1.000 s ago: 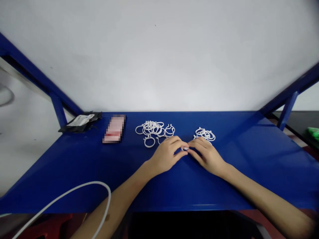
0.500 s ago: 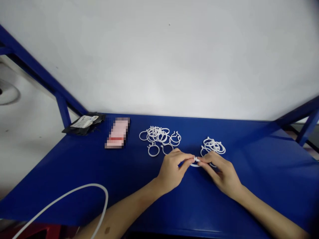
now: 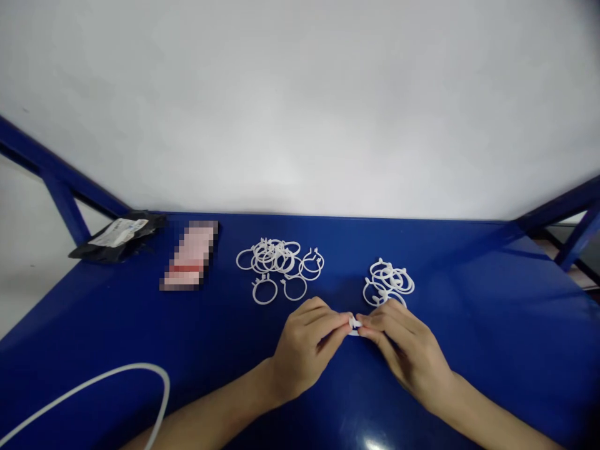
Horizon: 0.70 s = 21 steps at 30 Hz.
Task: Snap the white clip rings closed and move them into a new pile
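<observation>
Left grip (image 3: 304, 345), right grip (image 3: 411, 347) in pinch pose

Over the near part of the blue counter (image 3: 225, 331), the left hand (image 3: 302, 347) and the right hand (image 3: 415, 353) are pinching one white ring (image 3: 354, 333) in their fingers (image 3: 341, 321), one at each side of its clip (image 3: 355, 323). A larger pile of white rings (image 3: 274, 253) is lying beyond, to the left; two single rings (image 3: 265, 303) are resting just on its near side. A smaller pile (image 3: 388, 269) is sitting just beyond the right hand. At far left, a pixelated pinkish rectangle (image 3: 191, 253) and a black package (image 3: 105, 252) with a white label (image 3: 119, 232) are lying. A white cable (image 3: 140, 366) is curving across the near left.
</observation>
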### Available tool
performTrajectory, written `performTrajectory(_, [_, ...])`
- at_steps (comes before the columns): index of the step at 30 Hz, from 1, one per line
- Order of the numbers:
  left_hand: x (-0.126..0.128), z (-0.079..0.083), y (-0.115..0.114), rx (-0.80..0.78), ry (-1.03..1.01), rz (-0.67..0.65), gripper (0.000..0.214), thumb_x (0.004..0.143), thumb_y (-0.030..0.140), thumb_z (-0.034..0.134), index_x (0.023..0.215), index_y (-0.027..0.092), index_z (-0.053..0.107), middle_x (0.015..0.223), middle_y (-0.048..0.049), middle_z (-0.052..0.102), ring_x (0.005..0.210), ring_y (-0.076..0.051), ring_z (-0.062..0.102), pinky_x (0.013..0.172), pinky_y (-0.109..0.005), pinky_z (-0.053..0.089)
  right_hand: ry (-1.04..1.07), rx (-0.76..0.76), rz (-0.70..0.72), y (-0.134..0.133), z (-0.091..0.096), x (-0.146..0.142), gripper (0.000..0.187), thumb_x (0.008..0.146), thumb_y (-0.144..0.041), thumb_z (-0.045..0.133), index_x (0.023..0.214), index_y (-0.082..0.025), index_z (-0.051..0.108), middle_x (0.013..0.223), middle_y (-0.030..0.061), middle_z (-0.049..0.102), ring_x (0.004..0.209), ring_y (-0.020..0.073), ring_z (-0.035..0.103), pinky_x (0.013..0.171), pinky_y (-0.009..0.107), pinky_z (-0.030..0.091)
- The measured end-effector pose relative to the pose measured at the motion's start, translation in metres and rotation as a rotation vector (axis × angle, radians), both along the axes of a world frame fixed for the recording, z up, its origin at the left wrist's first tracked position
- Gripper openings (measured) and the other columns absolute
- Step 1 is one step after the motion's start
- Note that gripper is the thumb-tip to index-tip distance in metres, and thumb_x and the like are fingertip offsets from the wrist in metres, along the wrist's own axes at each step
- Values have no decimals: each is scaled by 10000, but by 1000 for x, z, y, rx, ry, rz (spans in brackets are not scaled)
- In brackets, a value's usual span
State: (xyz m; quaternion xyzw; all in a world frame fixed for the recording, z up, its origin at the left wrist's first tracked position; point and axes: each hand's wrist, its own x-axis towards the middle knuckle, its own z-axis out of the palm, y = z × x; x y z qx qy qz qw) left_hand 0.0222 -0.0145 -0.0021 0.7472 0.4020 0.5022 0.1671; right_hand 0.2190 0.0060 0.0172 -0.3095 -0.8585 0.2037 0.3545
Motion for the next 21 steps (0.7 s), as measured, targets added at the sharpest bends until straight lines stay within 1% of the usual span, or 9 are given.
performTrajectory(3, [1,-2,-1,-99,-51,15,147,901,79,625,987,173,698,823,-8,745,721,-123,618,663,-247,533,-15,11,-16,2,-3,-1,110,939,-103,581,1000,-182,626,781,35,637,719,159,551,641,291,481])
performTrajectory(5, [1,-3,-1,-121,-64,21,155,897,77,628,989,178,703,840,-8,749,737,-121,625,672,-241,537,-35,16,-24,2,-5,-1,93,946,-110,570,978,-179,624,775,36,630,716,159,545,638,291,473])
performTrajectory(9, [2,-4,-2,-60,-45,31,149,894,79,638,999,164,700,827,-14,740,739,-119,618,684,-242,537,-63,12,-27,2,-5,1,87,951,-111,561,932,-175,617,811,45,640,736,160,544,675,305,469])
performTrajectory(12, [3,-3,-2,-13,-26,33,139,890,64,636,977,155,694,806,-16,733,724,-118,608,671,-239,530,-81,25,-23,2,-3,2,88,959,-122,553,921,-170,617,806,45,640,730,159,538,673,304,460])
performTrajectory(15, [4,-3,-2,1,-9,26,138,888,58,634,970,153,693,786,-16,725,716,-120,601,660,-238,526,-100,50,-22,3,-2,3,104,972,-136,535,937,-160,630,798,48,640,721,159,533,666,303,450])
performTrajectory(18, [5,-5,-2,10,6,14,126,892,65,629,952,155,693,753,-12,714,702,-123,589,648,-241,522,-133,81,-15,3,-3,5,144,984,-146,514,910,-147,638,785,57,637,726,161,527,659,299,441])
performTrajectory(21, [6,-6,-3,20,34,15,109,906,91,618,940,159,697,715,-12,700,685,-129,578,630,-247,517,-175,143,-7,3,-7,6,188,993,-136,482,912,-133,652,759,59,623,712,162,504,638,293,428])
